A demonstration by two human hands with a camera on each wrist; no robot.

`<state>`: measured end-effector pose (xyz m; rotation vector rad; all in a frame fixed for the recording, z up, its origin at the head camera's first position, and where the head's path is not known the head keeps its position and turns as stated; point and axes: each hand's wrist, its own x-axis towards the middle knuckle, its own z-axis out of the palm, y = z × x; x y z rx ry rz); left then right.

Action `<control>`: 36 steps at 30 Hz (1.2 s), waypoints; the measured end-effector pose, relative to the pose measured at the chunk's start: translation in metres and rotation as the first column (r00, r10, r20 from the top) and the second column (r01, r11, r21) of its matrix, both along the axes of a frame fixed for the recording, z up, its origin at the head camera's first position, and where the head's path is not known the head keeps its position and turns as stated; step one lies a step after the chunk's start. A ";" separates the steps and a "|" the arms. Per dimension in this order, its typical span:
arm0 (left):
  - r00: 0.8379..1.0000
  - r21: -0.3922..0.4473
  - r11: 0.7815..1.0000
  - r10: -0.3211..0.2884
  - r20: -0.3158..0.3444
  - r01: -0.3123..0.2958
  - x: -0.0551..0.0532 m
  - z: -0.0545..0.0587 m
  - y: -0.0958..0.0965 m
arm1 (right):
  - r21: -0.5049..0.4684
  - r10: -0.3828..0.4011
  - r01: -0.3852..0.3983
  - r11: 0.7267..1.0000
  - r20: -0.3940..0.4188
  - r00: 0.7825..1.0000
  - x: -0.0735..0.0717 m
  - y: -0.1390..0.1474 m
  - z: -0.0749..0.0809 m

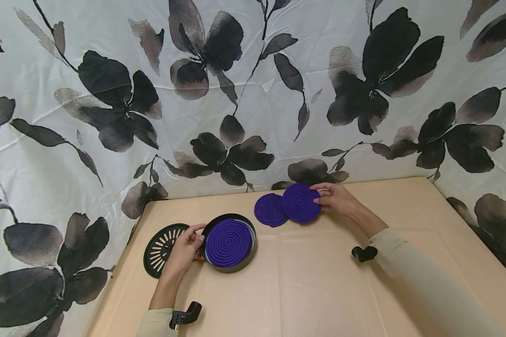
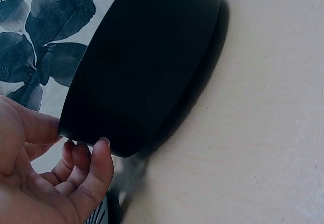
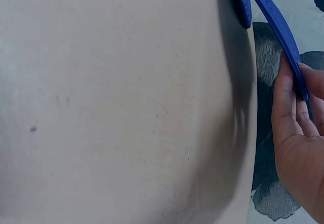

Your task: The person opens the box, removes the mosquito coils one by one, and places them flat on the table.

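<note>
Indoor-looking tabletop setup; exact room type can't be told, home or studio both fit. Pale wood-look table point(image 1: 312, 271) with faint crease lines stands by a wrinkled white cloth point(image 1: 181, 124) printed with big dark flowers, which fills the background. Household-type items on top: purple spiral discs point(image 1: 228, 243), round black tin point(image 1: 233, 268), slotted lid point(image 1: 153, 255).

Pinches a blue disc point(image 3: 279, 27), seen nearly edge-on, by its lower end in the right hand point(image 3: 301, 143), with a second disc point(image 3: 242, 3) beside it, the pale table point(image 3: 121, 107) to the left, shadowed along its edge, and floral cloth point(image 3: 268, 203) beyond.
</note>
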<state>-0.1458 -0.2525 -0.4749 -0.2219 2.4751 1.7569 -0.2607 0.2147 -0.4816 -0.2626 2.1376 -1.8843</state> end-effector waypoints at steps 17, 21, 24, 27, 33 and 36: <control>1.000 -0.009 1.000 0.003 -0.016 -0.003 -0.002 -0.003 0.000 | 0.051 -0.043 0.042 0.998 0.018 0.999 -0.006 0.014 0.001; 1.000 -0.009 1.000 -0.003 -0.015 0.003 -0.001 -0.004 -0.002 | 0.060 -0.052 0.051 0.997 0.012 0.999 -0.003 0.016 0.001; 1.000 -0.003 1.000 -0.009 -0.013 0.009 0.000 -0.004 -0.004 | 0.061 -0.050 0.049 0.997 0.006 0.999 0.003 0.017 0.001; 1.000 -0.003 1.000 -0.018 -0.013 0.018 0.002 -0.004 -0.007 | 0.059 -0.060 0.059 0.996 0.011 0.998 0.008 0.018 -0.001; 0.999 -0.010 0.999 -0.039 -0.017 0.039 0.005 -0.003 -0.011 | 0.074 -0.074 0.073 0.995 0.016 0.997 0.018 0.019 -0.003; 0.999 -0.011 0.999 -0.047 -0.017 0.047 0.007 -0.002 -0.013 | 0.094 -0.065 0.063 0.994 0.012 0.998 0.022 0.019 -0.004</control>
